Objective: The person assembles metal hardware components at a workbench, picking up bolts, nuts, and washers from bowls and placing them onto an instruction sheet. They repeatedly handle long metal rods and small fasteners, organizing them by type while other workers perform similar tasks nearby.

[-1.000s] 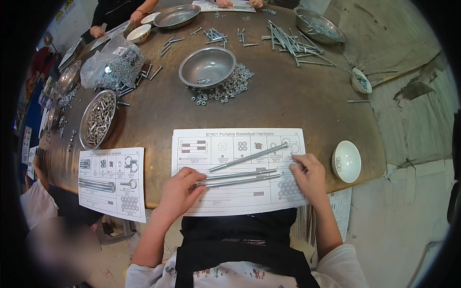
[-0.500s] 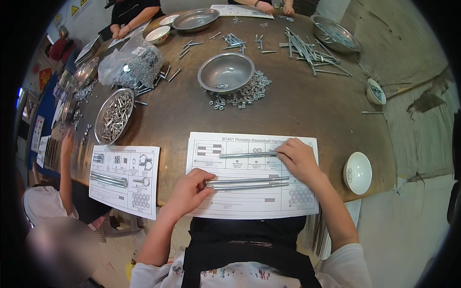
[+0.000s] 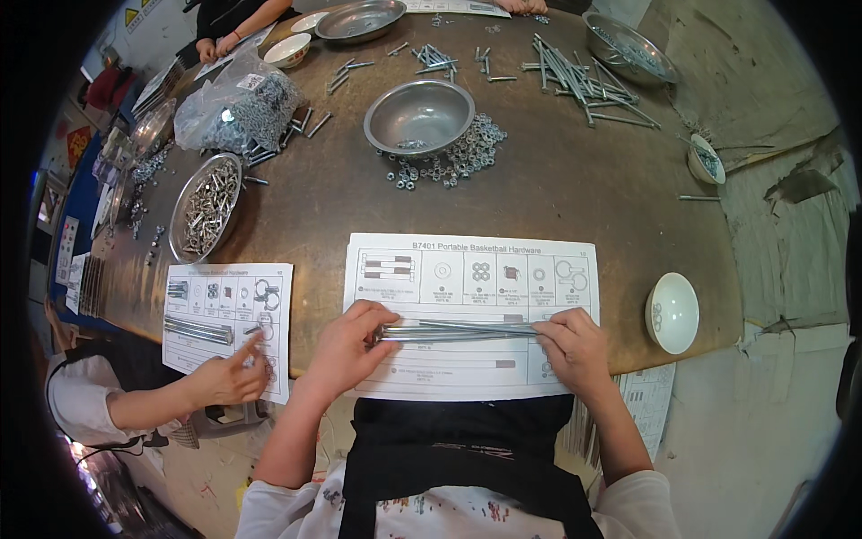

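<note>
Long bolts [image 3: 458, 331], a small bundle, lying side to side across the middle of a printed sheet [image 3: 431, 384] at the near edge of the worktop [image 3: 575, 208]. Left hand [image 3: 357, 349]: narrow, fingers and thumb gathered on the bundle's left ends. Right hand [image 3: 571, 349]: narrow, fingertips on the right ends. Both hands and the bundle cover part of the printing; the right hand hides some of the lower right boxes. White bowl [image 3: 675, 316], to the right of the sheet, apart from it. Second printed sheet [image 3: 282, 301], just left of the first, bearing another bundle of bolts [image 3: 199, 331]; a co-worker's hand [image 3: 235, 381] over its lower right part. Oval metal dish [image 3: 239, 187], beyond the second sheet, full of short screws [image 3: 208, 212]. Clear plastic bag [image 3: 238, 112], behind the dish, packed with small metal pieces, loose bolts beside it. Round metal bowl [image 3: 422, 115], beyond the first sheet, a few nuts inside; loose nuts [image 3: 467, 158] heaped against its near right side. Loose heap of long bolts [image 3: 588, 85], far right, criss-crossed, near a wide metal bowl [image 3: 628, 49]. Small bowl [image 3: 706, 163], right edge, holding small parts; one single bolt [image 3: 699, 198] just below it.
</note>
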A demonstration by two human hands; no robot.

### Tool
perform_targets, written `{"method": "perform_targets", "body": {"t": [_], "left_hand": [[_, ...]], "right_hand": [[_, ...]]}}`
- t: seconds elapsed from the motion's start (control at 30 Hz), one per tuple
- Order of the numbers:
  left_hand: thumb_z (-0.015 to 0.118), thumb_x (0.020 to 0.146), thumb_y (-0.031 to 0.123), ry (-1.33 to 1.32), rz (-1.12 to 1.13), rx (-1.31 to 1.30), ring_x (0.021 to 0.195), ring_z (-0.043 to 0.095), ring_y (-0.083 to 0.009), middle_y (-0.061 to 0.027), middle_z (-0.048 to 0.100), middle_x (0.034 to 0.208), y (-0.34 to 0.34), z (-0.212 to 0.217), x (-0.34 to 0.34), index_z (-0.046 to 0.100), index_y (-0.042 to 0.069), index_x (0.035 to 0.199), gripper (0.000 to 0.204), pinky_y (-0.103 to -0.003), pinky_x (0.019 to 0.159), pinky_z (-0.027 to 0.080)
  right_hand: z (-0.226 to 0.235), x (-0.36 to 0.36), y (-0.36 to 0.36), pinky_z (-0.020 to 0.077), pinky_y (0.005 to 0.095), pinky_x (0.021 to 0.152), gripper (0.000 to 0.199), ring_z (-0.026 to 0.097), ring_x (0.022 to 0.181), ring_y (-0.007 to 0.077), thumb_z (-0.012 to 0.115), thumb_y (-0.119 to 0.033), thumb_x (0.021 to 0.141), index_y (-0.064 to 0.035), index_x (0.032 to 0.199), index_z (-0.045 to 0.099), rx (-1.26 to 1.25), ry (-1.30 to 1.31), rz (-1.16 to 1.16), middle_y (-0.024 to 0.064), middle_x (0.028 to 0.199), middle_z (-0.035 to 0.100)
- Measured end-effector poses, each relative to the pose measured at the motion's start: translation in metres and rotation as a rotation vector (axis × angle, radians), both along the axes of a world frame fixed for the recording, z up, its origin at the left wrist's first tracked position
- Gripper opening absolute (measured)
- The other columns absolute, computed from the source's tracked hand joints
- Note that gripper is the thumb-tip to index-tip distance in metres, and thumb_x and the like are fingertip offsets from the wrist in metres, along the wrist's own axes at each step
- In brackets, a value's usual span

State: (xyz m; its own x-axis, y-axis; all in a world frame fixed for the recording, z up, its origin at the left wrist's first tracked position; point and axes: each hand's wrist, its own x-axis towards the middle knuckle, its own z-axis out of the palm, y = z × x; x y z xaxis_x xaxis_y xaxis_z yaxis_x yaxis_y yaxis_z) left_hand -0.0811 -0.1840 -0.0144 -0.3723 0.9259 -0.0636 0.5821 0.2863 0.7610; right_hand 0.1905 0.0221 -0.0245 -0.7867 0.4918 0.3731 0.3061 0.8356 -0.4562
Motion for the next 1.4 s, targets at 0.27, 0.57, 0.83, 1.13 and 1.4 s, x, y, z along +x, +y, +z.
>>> {"method": "perform_targets", "body": {"t": [0.27,0.57,0.83,1.13,1.4], "left_hand": [[0.076,0.075,0.008,-0.011,0.007,0.016,0.068,0.053,-0.0155,-0.0047,0.062,0.103,0.000,0.002,0.002,0.067,0.008,0.108,0.034,-0.028,0.064,0.047],[0.076,0.077,0.007,-0.020,0.029,0.029,0.072,0.056,-0.0160,-0.0057,0.061,0.102,0.001,-0.008,0.003,0.067,0.007,0.106,0.031,-0.027,0.065,0.048],[0.074,0.078,0.009,0.007,-0.026,0.013,0.074,0.061,-0.0210,-0.0069,0.062,0.104,0.001,-0.003,-0.014,0.067,0.007,0.105,0.029,-0.031,0.067,0.050],[0.075,0.077,0.013,0.038,-0.081,-0.040,0.079,0.062,-0.0246,-0.0081,0.063,0.102,0.004,0.004,-0.033,0.066,0.007,0.105,0.030,-0.033,0.068,0.051],[0.076,0.078,0.017,0.103,-0.090,0.001,0.078,0.063,-0.0244,-0.0079,0.063,0.102,0.004,-0.002,-0.024,0.066,0.008,0.105,0.030,-0.033,0.068,0.052]], "right_hand": [[-0.005,-0.011,-0.002,0.0497,0.0322,0.063,0.018,0.061,0.077,0.0215,0.073,-0.007,0.073,-0.0093,0.091,0.070,0.128,-0.036,0.103,0.0029,0.083,0.061],[0.006,0.013,-0.006,0.0501,0.0397,0.072,0.034,0.062,0.083,0.0269,0.077,-0.016,0.076,-0.0055,0.107,0.069,-0.144,-0.184,-0.352,0.0101,0.090,0.064],[-0.001,-0.013,-0.023,0.0526,0.0339,0.066,0.032,0.067,0.073,0.0235,0.075,-0.010,0.078,-0.0029,0.108,0.067,-0.400,-0.109,-0.251,0.0108,0.089,0.065],[-0.009,-0.019,-0.021,0.0521,0.0327,0.065,0.032,0.066,0.072,0.0221,0.076,-0.012,0.077,-0.0044,0.106,0.067,-0.413,-0.099,-0.223,0.0092,0.088,0.066],[-0.003,-0.019,-0.013,0.0506,0.0305,0.061,0.032,0.061,0.064,0.0184,0.076,-0.007,0.074,-0.0041,0.105,0.068,-0.319,-0.148,-0.124,0.0075,0.083,0.062]]}}
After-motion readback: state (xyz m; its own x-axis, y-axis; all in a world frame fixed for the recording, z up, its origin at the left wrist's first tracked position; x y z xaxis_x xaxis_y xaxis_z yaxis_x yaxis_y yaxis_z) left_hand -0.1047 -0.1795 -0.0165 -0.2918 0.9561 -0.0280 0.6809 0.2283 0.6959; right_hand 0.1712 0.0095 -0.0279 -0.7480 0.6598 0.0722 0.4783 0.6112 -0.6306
